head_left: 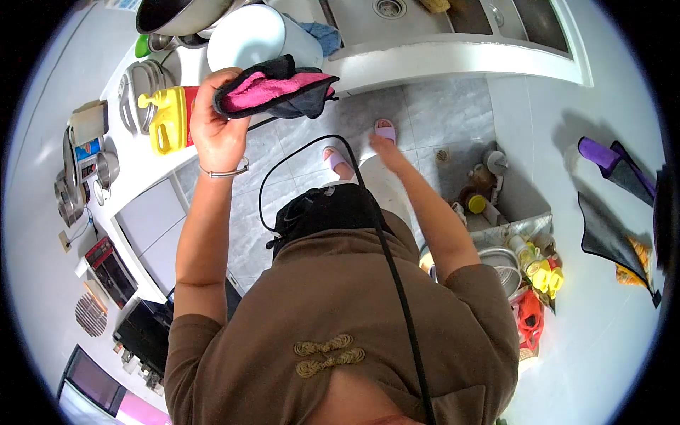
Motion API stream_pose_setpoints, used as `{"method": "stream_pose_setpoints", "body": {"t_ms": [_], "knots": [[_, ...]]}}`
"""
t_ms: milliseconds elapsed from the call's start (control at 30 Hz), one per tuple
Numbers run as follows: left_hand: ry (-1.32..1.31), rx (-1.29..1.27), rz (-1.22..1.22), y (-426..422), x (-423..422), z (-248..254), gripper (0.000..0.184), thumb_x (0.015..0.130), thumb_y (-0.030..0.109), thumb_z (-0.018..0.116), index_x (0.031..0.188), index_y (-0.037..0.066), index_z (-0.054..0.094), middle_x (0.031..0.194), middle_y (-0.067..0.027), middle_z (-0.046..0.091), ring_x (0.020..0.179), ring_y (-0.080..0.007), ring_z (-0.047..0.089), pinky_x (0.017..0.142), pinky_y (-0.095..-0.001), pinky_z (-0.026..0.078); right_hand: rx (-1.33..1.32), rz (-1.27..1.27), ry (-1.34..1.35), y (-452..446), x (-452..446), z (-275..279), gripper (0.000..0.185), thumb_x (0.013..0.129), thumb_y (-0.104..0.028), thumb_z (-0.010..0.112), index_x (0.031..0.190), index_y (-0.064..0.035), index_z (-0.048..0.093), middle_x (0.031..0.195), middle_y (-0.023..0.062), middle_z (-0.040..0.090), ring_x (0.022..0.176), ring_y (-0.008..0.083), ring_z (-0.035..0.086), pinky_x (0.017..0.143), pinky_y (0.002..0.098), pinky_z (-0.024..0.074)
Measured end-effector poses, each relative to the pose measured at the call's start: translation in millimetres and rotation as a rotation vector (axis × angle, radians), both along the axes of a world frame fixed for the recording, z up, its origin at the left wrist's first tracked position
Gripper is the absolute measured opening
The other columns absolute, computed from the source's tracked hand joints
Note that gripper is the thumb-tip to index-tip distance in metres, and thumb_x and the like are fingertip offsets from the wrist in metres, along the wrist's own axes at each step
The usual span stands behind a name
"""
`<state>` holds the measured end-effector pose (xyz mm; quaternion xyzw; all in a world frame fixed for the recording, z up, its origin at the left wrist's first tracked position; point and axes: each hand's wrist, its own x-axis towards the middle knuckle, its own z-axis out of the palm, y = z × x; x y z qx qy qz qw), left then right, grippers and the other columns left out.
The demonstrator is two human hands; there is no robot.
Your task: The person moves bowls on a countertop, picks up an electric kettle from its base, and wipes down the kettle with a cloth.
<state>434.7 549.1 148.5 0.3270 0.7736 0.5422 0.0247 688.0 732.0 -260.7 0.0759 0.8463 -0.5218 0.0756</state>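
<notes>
My left hand is raised on the left and closed round one end of a folded pink and black cleaning cloth. The cloth has a fluffy pink face, a dark grey back and black edging, and its free end sticks out to the right. Just behind the cloth is a white bucket. Beside my wrist a yellow jug with a red label stands on the white counter. My right hand hangs low over the floor near my feet, touching nothing I can see; its fingers are too foreshortened to read.
A steel sink is set in the white counter ahead, with a blue cloth near its left. Pans crowd the far left corner. Bottles stand in a floor basin at right. Cloths hang on the right wall.
</notes>
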Motion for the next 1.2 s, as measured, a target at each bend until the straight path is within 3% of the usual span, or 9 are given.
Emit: {"method": "stream_pose_setpoints", "body": {"t_ms": [167,233,267,333,467,667,833,933,1200], "knots": [[0.004,0.011,0.000,2,0,0,0.033,0.077,-0.002,0.069,0.107,-0.001,0.056,0.109,-0.0090,0.060,0.099,-0.0162,0.058,0.088,-0.0271,0.046,-0.495,-0.008,-0.594,-83,-43,60,0.036,0.098,-0.037,0.049,0.119,-0.0088,0.054,0.120,0.0115,0.059,0.107,0.0264,0.059,0.092,0.0446,0.0446],[0.007,0.008,0.004,4,0,3,0.033,0.078,-0.002,0.070,0.107,-0.001,0.056,0.109,-0.0090,0.060,0.099,-0.0161,0.058,0.088,-0.0271,0.046,-1.408,0.002,-0.908,-81,-38,87,0.041,0.100,-0.035,0.044,0.129,-0.0059,0.051,0.110,0.0151,0.064,0.106,0.0271,0.060,0.097,0.0359,0.0423],[0.006,0.004,0.012,4,1,4,0.032,0.078,-0.002,0.070,0.107,-0.001,0.056,0.109,-0.0091,0.060,0.099,-0.0159,0.058,0.088,-0.0270,0.046,-1.408,0.002,-0.906,-76,-40,94,0.041,0.100,-0.035,0.044,0.129,-0.0059,0.051,0.110,0.0151,0.064,0.106,0.0271,0.060,0.097,0.0359,0.0423],[0.010,0.007,0.012,5,1,6,0.032,0.078,-0.002,0.070,0.107,0.000,0.056,0.109,-0.0091,0.060,0.099,-0.0159,0.058,0.088,-0.0271,0.046,-1.602,-0.402,-0.647,-60,-39,89,0.024,0.093,-0.035,0.059,0.099,-0.0118,0.058,0.074,0.0007,0.054,0.067,0.0122,0.052,0.061,0.0293,0.0458],[0.018,0.024,0.020,5,1,10,0.032,0.079,-0.002,0.071,0.107,0.000,0.056,0.110,-0.0094,0.061,0.100,-0.0161,0.057,0.089,-0.0273,0.045,-1.471,-0.844,-0.441,2,-29,79,0.019,0.097,-0.027,0.053,0.086,-0.0125,0.052,0.060,-0.0055,0.033,0.047,0.0068,0.028,0.041,0.0228,0.0204],[0.028,0.050,0.013,4,-1,11,0.033,0.078,-0.001,0.072,0.107,0.000,0.055,0.110,-0.0101,0.061,0.100,-0.0167,0.057,0.090,-0.0281,0.045,-1.247,-1.130,-0.380,56,8,63,0.015,0.097,-0.026,0.055,0.094,-0.0112,0.053,0.058,-0.0055,0.034,0.046,0.0066,0.029,0.040,0.0232,0.0221],[0.029,0.027,0.041,6,1,12,0.033,0.079,0.007,0.071,0.108,-0.002,0.057,0.113,-0.0123,0.061,0.104,-0.0198,0.058,0.094,-0.0305,0.043,-1.101,-1.045,-0.244,34,18,49,0.036,0.096,-0.032,0.057,0.121,-0.0063,0.053,0.101,0.0043,0.060,0.088,0.0155,0.059,0.078,0.0297,0.0501],[0.036,0.047,0.017,7,-1,11,0.034,0.079,0.003,0.072,0.108,-0.001,0.056,0.111,-0.0111,0.061,0.102,-0.0185,0.058,0.092,-0.0294,0.044,-1.449,-0.945,-0.432,29,15,50,0.056,0.098,-0.046,0.046,0.139,-0.0082,0.044,0.140,0.0101,0.047,0.126,0.0245,0.048,0.101,0.0403,0.0418],[0.053,0.030,0.038,9,3,12,0.033,0.081,0.008,0.072,0.109,-0.001,0.057,0.113,-0.0109,0.061,0.103,-0.0186,0.058,0.092,-0.0292,0.045,-1.855,-0.657,-0.407,33,15,86,0.073,0.097,-0.062,0.026,0.145,-0.0082,0.036,0.151,0.0117,0.034,0.141,0.0268,0.029,0.113,0.0452,0.0253]]}}
